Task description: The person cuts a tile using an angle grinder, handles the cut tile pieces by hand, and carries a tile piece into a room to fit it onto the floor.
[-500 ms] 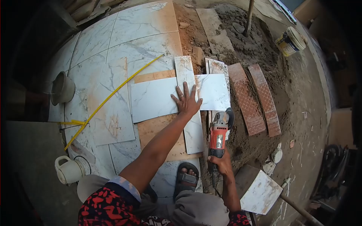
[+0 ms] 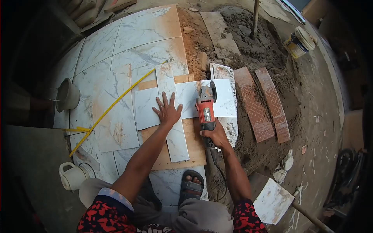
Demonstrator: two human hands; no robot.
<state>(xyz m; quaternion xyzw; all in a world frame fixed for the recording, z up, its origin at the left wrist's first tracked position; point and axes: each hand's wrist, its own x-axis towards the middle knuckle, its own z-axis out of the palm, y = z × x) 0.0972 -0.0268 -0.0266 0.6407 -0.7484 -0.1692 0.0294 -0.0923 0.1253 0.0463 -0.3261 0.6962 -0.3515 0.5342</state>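
Observation:
My left hand (image 2: 168, 112) lies spread, fingers apart, on a narrow white marbled tile strip (image 2: 176, 141). That strip crosses over a wider white tile (image 2: 224, 97), which rests on a brown board (image 2: 196, 145). In my right hand (image 2: 215, 134) is a red angle grinder (image 2: 205, 110), gripped round its black rear body. Its dark disc (image 2: 213, 91) stands over the wider tile, to the right of the strip; whether it touches the tile I cannot tell. The cord (image 2: 222, 171) hangs down toward my feet.
A yellow measuring tape (image 2: 116, 101) lies across the tiled floor at left. Near it are a grey bucket (image 2: 69, 95) and a white jug (image 2: 74, 175). On the right are red patterned tiles (image 2: 253, 105), a sand heap (image 2: 248, 46) and a paint bucket (image 2: 300, 42).
My left hand and the narrow strip have shifted left across the wider tile. The grinder in my right hand has moved up and left, from beside the wider tile to over it.

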